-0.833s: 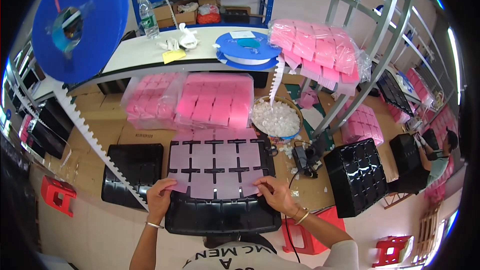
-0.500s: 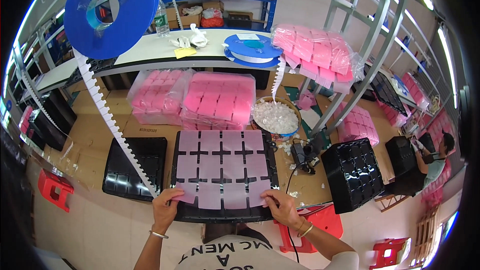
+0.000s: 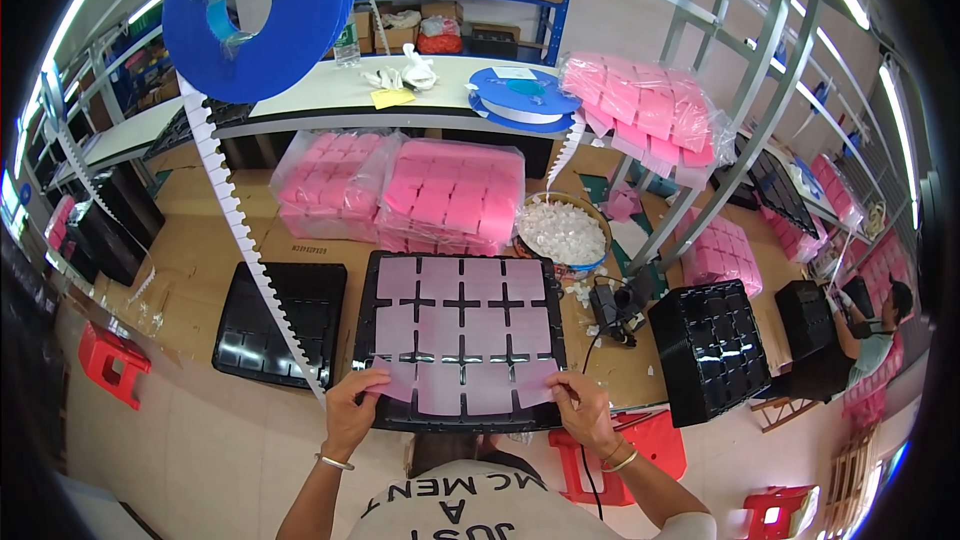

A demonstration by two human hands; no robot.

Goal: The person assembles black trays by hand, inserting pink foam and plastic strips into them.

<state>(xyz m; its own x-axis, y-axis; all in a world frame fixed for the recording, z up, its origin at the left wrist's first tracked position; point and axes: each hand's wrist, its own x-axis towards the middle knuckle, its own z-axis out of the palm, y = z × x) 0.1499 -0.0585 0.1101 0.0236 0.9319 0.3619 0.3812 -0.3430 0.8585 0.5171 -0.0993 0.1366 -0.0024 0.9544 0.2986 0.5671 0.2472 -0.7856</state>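
A pink translucent sheet (image 3: 440, 385) with cross-shaped slots lies over a black plastic tray (image 3: 366, 335) right in front of me. My left hand (image 3: 352, 408) pinches the sheet's near left corner between thumb and fingers. At the near right corner, my right hand (image 3: 585, 407) pinches it the same way. Black tray ribs show through the slots. The sheet lies mostly flat across the tray, with the two near corners in my fingers.
Bagged pink sheets (image 3: 452, 190) stand behind the tray. A round tub (image 3: 562, 232) of white pieces sits at right, beside a black power adapter (image 3: 617, 312). Black trays (image 3: 280, 320) flank both sides. A toothed white strip (image 3: 240, 235) hangs from a blue reel (image 3: 300, 20).
The sheet has settled flatter and squarer on the tray, its near corners still in both hands. The whole view has shifted slightly, moving the scene rightward.
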